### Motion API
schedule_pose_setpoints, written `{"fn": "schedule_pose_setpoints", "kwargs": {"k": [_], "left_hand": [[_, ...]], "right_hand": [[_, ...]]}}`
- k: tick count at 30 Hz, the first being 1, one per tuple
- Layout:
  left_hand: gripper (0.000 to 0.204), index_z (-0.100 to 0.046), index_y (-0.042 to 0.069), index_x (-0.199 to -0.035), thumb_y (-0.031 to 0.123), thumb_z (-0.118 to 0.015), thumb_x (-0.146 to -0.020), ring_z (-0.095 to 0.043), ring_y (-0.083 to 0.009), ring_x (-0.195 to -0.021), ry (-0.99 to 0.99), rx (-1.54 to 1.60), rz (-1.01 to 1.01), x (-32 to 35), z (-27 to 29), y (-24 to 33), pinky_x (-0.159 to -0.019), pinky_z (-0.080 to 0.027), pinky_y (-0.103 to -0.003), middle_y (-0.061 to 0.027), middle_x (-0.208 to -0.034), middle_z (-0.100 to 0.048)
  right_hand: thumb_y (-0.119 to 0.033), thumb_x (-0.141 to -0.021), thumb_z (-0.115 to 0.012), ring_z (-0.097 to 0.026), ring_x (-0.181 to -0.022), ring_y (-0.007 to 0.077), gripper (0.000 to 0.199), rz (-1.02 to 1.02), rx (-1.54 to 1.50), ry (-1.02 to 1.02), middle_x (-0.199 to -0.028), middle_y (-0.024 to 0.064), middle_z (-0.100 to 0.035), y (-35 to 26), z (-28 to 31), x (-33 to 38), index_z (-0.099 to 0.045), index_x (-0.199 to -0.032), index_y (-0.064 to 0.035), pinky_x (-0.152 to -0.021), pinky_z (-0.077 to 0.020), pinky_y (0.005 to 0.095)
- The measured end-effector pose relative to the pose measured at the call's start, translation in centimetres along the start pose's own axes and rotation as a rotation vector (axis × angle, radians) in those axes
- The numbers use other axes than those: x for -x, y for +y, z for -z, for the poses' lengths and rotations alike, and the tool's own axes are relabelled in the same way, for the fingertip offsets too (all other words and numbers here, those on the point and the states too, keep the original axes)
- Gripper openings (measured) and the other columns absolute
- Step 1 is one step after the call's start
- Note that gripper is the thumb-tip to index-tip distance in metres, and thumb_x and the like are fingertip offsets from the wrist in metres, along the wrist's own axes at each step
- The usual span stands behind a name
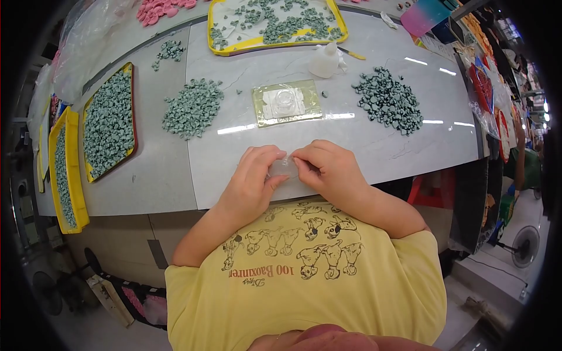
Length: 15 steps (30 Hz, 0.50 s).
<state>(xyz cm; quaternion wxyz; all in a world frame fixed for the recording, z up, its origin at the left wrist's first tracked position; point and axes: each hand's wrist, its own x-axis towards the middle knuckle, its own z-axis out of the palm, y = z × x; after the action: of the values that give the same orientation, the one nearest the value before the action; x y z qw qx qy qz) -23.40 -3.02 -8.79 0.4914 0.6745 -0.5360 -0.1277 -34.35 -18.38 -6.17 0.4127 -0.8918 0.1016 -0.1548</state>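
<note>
Close to my body at the table's near edge, my left hand [252, 175] holds a small clear plastic piece [281, 168] between thumb and fingers. My right hand [329, 168] is closed in a pinch at the right side of that piece. Its exact shape is partly hidden by my fingers. Just beyond lies a yellowish clear pad [262, 117] with a transparent plate [284, 103] bearing a round middle. A pile of small green pieces [192, 108] lies to the left, and a darker, shinier pile [387, 100] to the right. One loose green piece [325, 93] rests beside the pad.
A translucent squeeze bottle [325, 61] stands behind the pad, near a yellow-handled tool [354, 54]. Yellow-rimmed trays of green pieces sit at the back [246, 48] and left [134, 126]. A yellow bin [76, 175] overhangs the left edge. A pink-blue tumbler [422, 17] is far right.
</note>
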Motion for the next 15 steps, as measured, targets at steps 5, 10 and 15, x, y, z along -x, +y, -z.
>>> {"fn": "schedule_pose_setpoints", "kwargs": {"k": [5, 10, 15], "left_hand": [[0.042, -0.050, -0.001, -0.114, -0.006, -0.066, -0.075, -0.054, -0.0257, -0.085, -0.019, 0.035, 0.028, -0.3, -0.2, 0.2, -0.067, -0.048, -0.031, -0.0134, -0.107, -0.054], [0.041, -0.050, 0.002, -0.113, -0.006, -0.065, -0.075, -0.054, -0.0224, -0.079, -0.026, 0.098, 0.075, -0.2, -0.4, 0.6, -0.068, -0.048, -0.030, -0.0121, -0.107, -0.054], [0.040, -0.050, 0.003, -0.113, -0.006, -0.064, -0.076, -0.054, -0.0212, -0.078, -0.045, 0.123, 0.098, -0.1, -0.6, 1.1, -0.068, -0.047, -0.030, -0.0116, -0.106, -0.054]], "right_hand": [[-0.001, -0.075, -0.066, -0.057, -0.060, 0.0210, 0.011, 0.131, 0.059, 0.076, -0.072, 0.0079, -0.058, 0.2, 0.2, 0.3, -0.065, -0.086, -0.0025, -0.052, -0.0459, 0.0292], [0.000, -0.075, -0.065, -0.056, -0.058, 0.0194, 0.012, 0.099, 0.019, 0.068, -0.071, 0.0071, -0.057, 0.1, 0.5, 0.9, -0.064, -0.086, -0.0024, -0.052, -0.0455, 0.0283], [0.001, -0.074, -0.065, -0.056, -0.058, 0.0178, 0.013, 0.095, 0.027, 0.088, -0.071, 0.0064, -0.057, 0.2, 0.4, 1.5, -0.064, -0.086, -0.0024, -0.051, -0.0455, 0.0278]]}}
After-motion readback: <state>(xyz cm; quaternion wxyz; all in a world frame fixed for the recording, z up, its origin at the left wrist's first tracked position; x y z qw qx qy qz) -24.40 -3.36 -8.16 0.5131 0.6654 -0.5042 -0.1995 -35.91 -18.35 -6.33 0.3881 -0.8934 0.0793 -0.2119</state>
